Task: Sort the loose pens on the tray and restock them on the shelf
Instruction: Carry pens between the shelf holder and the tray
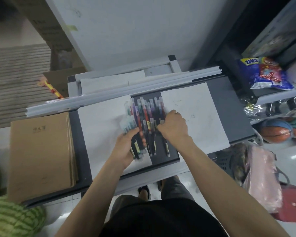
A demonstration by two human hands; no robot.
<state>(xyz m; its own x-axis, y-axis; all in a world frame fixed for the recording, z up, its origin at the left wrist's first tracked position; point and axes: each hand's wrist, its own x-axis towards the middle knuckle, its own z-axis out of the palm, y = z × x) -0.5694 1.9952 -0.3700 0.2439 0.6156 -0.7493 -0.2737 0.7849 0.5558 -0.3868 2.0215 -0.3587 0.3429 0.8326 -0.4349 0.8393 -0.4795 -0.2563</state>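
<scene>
Both bare arms stretched forward over the tray (234,106), and the hands worked right in the middle of it. The left hand (125,147) lay palm-up and tilted inward, its fingers (133,132) curled round a bundle of pens (137,150) that fanned out of the grip; clear caps poked up past the fingertips and dark barrels with yellowish labels stuck out below the palm. The right hand (173,125) came in knuckles-up, wrist bent, its fingers hooked down into the loose pens (149,108). The tips were buried among the barrels, so I could not tell whether it had pinched one or was only touching them. Those pens lay side by side on the dark strip of tray between two white sheets, the left sheet (101,124) and the right sheet (191,103), most of them pointing away from the person. Their caps were clear and the inks showed red, purple, green and black. Some overlapped untidily, and a few reached onto the left sheet's edge. A stack of brown notebooks (39,151) sat at the tray's left end, and long white strips (120,93) lay across its far edge.
</scene>
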